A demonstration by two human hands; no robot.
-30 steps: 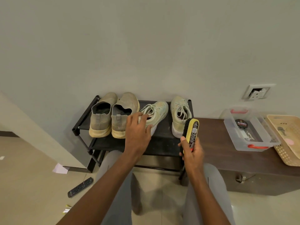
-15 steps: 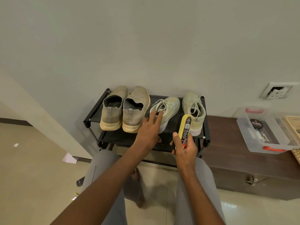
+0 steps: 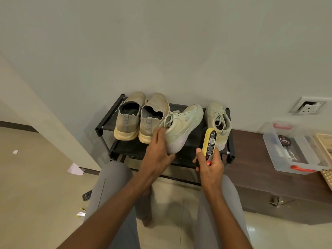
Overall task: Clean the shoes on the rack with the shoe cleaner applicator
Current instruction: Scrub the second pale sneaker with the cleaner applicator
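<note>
A black shoe rack [image 3: 107, 121] stands against the wall. On it are two beige slip-on shoes [image 3: 128, 116] [image 3: 152, 115] at the left and a pale green laced sneaker [image 3: 218, 121] at the right. My left hand [image 3: 158, 150] grips the heel of a second pale green sneaker [image 3: 183, 126], which is tilted on its side, sole toward me. My right hand [image 3: 209, 165] holds the yellow and black shoe cleaner applicator [image 3: 209, 142] upright, just right of that sneaker and apart from it.
A dark wooden cabinet [image 3: 251, 159] stands right of the rack, carrying a clear plastic box [image 3: 274, 151] with a polish tin [image 3: 283, 141] and a beige basket [image 3: 326, 141]. A wall socket [image 3: 308, 106] is above. A remote [image 3: 87, 194] and paper scraps lie on the floor.
My left hand took hold of the left green sneaker and tipped it onto its side. My right hand with the applicator stayed close beside it. The camera view shifted left.
</note>
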